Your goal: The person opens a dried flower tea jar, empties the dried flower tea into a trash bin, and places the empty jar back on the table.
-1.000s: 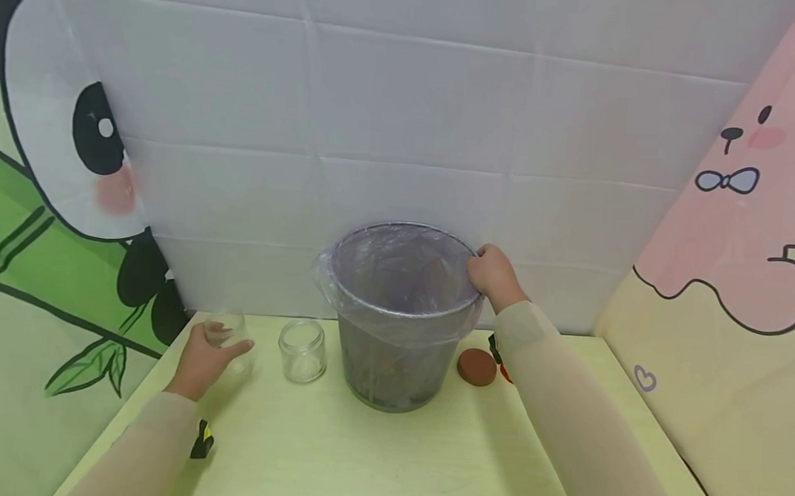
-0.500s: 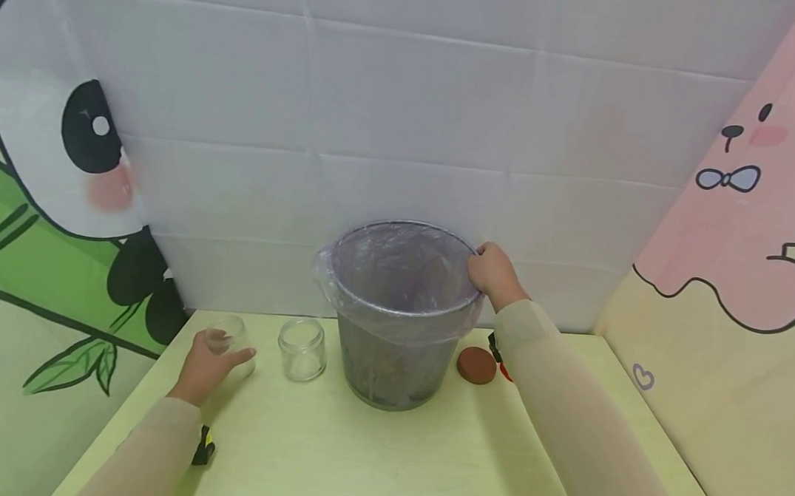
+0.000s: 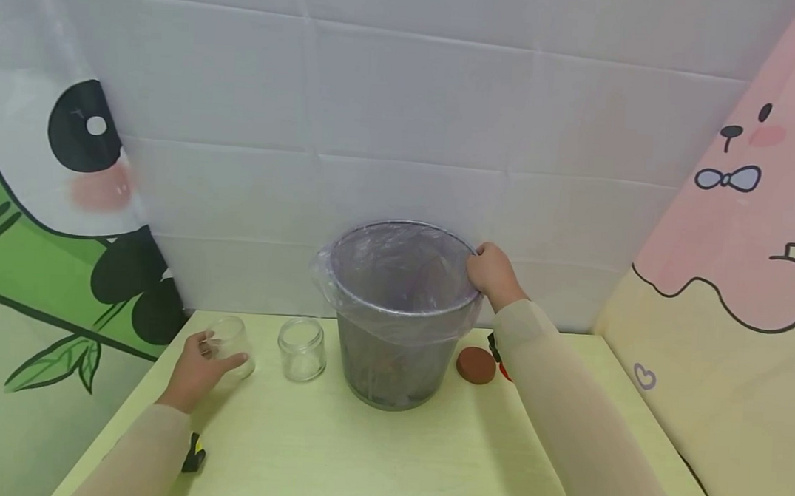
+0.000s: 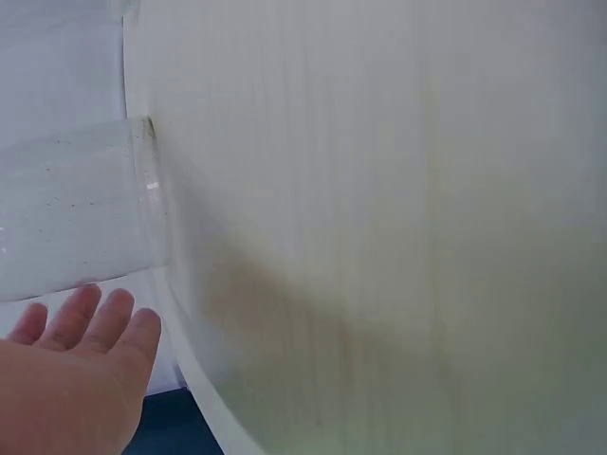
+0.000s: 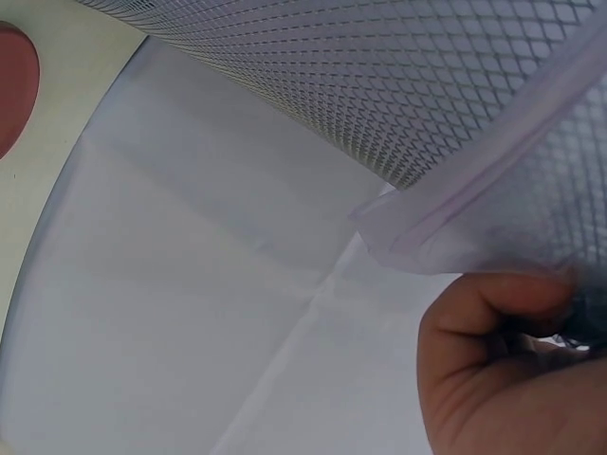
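At the table's left, my left hand [image 3: 195,376] is beside a clear glass jar [image 3: 235,344], which stands upright. In the left wrist view the fingers of the left hand [image 4: 76,374] are extended and near the jar wall [image 4: 71,209]; whether they touch it is unclear. A second glass jar [image 3: 302,352] stands to the right. In the middle is a grey mesh trash can [image 3: 392,373] lined with a clear plastic bag [image 3: 403,330]. My right hand [image 3: 495,274] grips its right rim, fingers curled over rim and bag. The bag's edge [image 5: 427,232] hangs beside the thumb.
A round brown lid [image 3: 476,365] lies right of the trash can. Part of a red object [image 3: 507,373] shows behind the right sleeve. A white wall sheet [image 3: 410,115] closes off the back, with cartoon panels on both sides.
My left hand's fingers have loosened and drawn back leftward from the glass jar, which is left standing on the table. My right hand and the trash can have stayed in place.
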`<act>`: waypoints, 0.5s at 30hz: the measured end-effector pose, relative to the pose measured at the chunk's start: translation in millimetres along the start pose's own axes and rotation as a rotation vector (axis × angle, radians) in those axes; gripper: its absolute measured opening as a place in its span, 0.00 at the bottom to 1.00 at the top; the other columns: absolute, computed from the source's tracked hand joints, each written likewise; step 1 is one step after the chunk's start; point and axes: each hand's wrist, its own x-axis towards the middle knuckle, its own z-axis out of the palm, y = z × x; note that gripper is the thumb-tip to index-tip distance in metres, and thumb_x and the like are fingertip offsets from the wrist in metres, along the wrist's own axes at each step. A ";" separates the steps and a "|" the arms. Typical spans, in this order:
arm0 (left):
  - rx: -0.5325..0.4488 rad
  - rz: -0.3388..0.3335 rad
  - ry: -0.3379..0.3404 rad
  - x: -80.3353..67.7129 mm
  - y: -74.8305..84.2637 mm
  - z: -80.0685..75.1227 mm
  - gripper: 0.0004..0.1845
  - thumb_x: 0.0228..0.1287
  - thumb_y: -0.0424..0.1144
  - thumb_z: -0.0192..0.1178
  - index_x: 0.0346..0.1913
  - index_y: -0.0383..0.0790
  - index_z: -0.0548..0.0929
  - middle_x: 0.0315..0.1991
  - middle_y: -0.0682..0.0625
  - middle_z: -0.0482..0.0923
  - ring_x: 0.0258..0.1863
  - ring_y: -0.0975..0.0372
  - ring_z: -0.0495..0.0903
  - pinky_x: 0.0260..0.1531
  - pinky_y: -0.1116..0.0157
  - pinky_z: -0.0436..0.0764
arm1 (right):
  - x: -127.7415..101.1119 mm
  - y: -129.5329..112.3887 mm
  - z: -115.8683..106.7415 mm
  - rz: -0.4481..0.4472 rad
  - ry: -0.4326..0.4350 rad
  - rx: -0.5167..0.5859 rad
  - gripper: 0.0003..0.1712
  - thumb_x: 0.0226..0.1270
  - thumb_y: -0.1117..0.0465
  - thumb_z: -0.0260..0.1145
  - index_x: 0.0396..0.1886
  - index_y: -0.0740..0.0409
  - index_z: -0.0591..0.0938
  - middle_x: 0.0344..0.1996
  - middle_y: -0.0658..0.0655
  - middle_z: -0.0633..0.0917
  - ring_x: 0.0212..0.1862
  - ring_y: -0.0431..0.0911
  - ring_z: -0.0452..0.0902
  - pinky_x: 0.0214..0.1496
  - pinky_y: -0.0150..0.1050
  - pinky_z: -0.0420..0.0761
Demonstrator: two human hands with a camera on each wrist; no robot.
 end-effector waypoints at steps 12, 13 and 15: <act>-0.017 0.086 0.035 -17.7 15.9 -6.9 0.68 0.59 0.56 0.76 0.80 0.28 0.36 0.77 0.24 0.44 0.75 0.31 0.52 0.69 0.36 0.61 | 0.3 2.0 -1.6 -0.002 -0.004 -0.014 0.28 0.81 0.57 0.43 0.70 0.70 0.68 0.62 0.69 0.75 0.55 0.59 0.75 0.56 0.55 0.77; -0.020 0.088 0.041 -20.6 19.3 -8.6 0.68 0.59 0.55 0.76 0.80 0.29 0.35 0.78 0.25 0.43 0.75 0.32 0.51 0.69 0.36 0.61 | 0.2 1.7 -1.4 -0.001 -0.006 -0.011 0.28 0.81 0.57 0.43 0.71 0.70 0.67 0.62 0.69 0.75 0.55 0.59 0.75 0.56 0.55 0.77; -0.017 0.099 0.053 -25.9 26.4 -12.1 0.67 0.60 0.55 0.75 0.80 0.30 0.35 0.79 0.26 0.40 0.75 0.32 0.51 0.68 0.35 0.62 | 1.2 1.5 -1.1 0.002 -0.013 -0.004 0.29 0.81 0.57 0.43 0.72 0.70 0.67 0.64 0.69 0.74 0.56 0.60 0.75 0.56 0.54 0.78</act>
